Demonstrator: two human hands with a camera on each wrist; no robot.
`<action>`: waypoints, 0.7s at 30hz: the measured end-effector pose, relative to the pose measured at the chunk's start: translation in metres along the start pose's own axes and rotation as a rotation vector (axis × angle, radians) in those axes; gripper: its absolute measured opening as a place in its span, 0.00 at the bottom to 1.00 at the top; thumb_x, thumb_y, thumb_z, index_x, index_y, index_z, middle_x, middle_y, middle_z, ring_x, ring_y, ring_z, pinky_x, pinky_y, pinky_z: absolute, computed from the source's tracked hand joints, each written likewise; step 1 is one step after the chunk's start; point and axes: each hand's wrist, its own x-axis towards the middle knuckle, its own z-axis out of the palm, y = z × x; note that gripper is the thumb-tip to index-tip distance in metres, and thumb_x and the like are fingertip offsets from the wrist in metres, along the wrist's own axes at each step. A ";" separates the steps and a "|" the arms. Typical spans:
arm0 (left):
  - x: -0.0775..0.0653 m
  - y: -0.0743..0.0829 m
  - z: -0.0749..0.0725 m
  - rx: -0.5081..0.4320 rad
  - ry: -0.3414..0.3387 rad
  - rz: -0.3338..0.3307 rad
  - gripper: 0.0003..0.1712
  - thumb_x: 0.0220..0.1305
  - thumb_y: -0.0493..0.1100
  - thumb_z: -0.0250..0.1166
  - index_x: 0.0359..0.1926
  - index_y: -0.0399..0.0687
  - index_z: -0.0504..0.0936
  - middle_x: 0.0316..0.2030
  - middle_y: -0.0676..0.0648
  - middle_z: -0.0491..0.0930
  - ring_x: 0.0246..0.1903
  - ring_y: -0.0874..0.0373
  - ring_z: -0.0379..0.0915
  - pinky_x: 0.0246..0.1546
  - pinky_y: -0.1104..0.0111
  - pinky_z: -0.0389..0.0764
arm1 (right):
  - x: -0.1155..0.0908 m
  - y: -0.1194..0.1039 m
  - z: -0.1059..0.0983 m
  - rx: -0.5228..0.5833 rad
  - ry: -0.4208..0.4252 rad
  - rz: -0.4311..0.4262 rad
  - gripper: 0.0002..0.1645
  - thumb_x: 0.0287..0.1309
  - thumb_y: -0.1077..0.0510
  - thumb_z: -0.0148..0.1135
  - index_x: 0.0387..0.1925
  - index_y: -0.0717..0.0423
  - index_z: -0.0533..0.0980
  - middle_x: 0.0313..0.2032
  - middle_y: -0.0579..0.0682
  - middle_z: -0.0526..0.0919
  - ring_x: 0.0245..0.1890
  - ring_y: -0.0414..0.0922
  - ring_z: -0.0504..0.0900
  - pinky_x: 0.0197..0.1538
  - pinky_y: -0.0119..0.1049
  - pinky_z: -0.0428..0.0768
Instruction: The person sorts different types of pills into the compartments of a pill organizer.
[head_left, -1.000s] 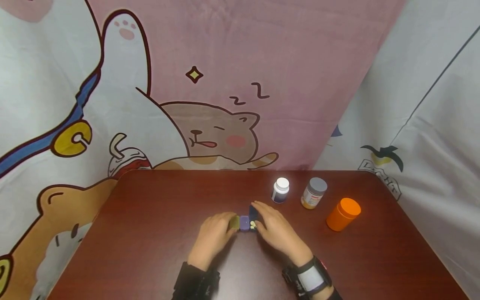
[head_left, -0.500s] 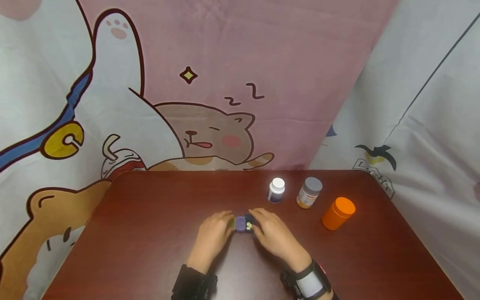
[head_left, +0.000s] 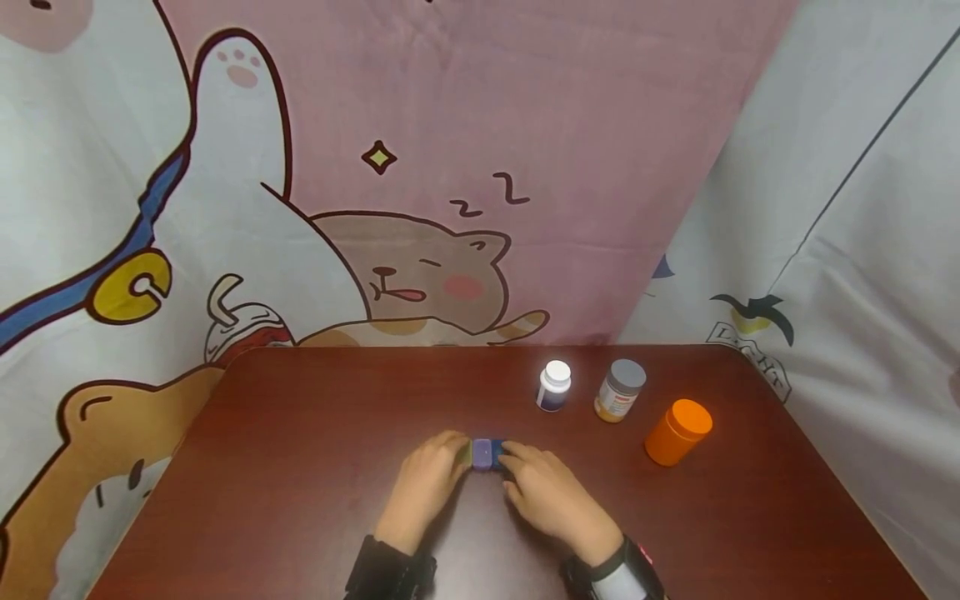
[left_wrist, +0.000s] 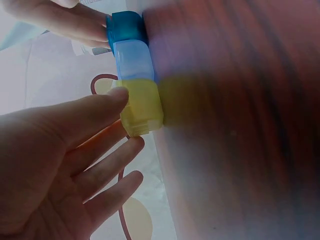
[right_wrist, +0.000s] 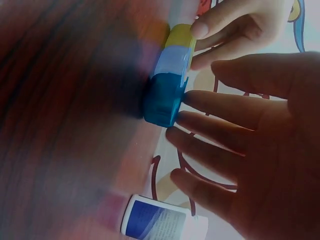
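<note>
A small pill organizer with yellow, purple and blue compartments lies on the table in the head view. My left hand pinches its yellow end, the thumb on the near side in the left wrist view. At the other end is my right hand, its fingers fairly straight and their tips on the dark blue lid, which is down. The right thumb stands apart from the box. Whatever lies inside the blue compartment is hidden.
Behind and to the right stand a white bottle, a grey-capped jar and an orange bottle. The brown table ends at a printed cloth at the back.
The blue lid, upright a second ago with pale pills showing beneath, has been brought down by my right hand. My left hand keeps its hold on the yellow end.
</note>
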 end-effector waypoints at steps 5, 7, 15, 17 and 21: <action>-0.001 0.001 -0.001 -0.013 -0.006 -0.016 0.19 0.54 0.40 0.73 0.48 0.43 0.84 0.50 0.46 0.84 0.48 0.50 0.81 0.47 0.55 0.83 | -0.002 -0.001 0.001 0.009 -0.013 0.012 0.24 0.60 0.55 0.64 0.55 0.63 0.78 0.62 0.58 0.77 0.61 0.55 0.77 0.59 0.53 0.76; -0.002 0.001 -0.001 -0.017 -0.012 -0.022 0.19 0.54 0.40 0.72 0.48 0.43 0.85 0.50 0.46 0.83 0.48 0.49 0.81 0.48 0.54 0.82 | -0.002 -0.001 0.001 0.008 -0.014 0.012 0.24 0.60 0.55 0.64 0.55 0.63 0.78 0.62 0.58 0.76 0.61 0.55 0.76 0.60 0.53 0.75; -0.004 0.001 -0.002 0.046 -0.015 -0.007 0.19 0.53 0.40 0.73 0.48 0.47 0.86 0.52 0.47 0.83 0.50 0.49 0.81 0.50 0.53 0.81 | -0.005 -0.005 0.001 -0.022 -0.042 0.035 0.24 0.61 0.54 0.64 0.57 0.60 0.78 0.64 0.55 0.76 0.61 0.54 0.76 0.61 0.55 0.74; -0.004 0.001 -0.002 0.060 -0.016 -0.003 0.20 0.52 0.40 0.74 0.49 0.47 0.86 0.53 0.48 0.83 0.50 0.50 0.81 0.51 0.53 0.81 | -0.005 -0.005 0.002 -0.032 -0.053 0.047 0.25 0.61 0.53 0.63 0.57 0.59 0.78 0.65 0.54 0.75 0.62 0.54 0.76 0.62 0.55 0.74; -0.005 0.002 -0.003 0.059 -0.022 -0.005 0.21 0.51 0.39 0.74 0.49 0.46 0.85 0.54 0.47 0.83 0.51 0.49 0.80 0.52 0.53 0.80 | -0.004 -0.007 0.003 -0.045 -0.049 0.060 0.25 0.61 0.52 0.63 0.58 0.59 0.77 0.65 0.54 0.75 0.61 0.54 0.76 0.62 0.55 0.74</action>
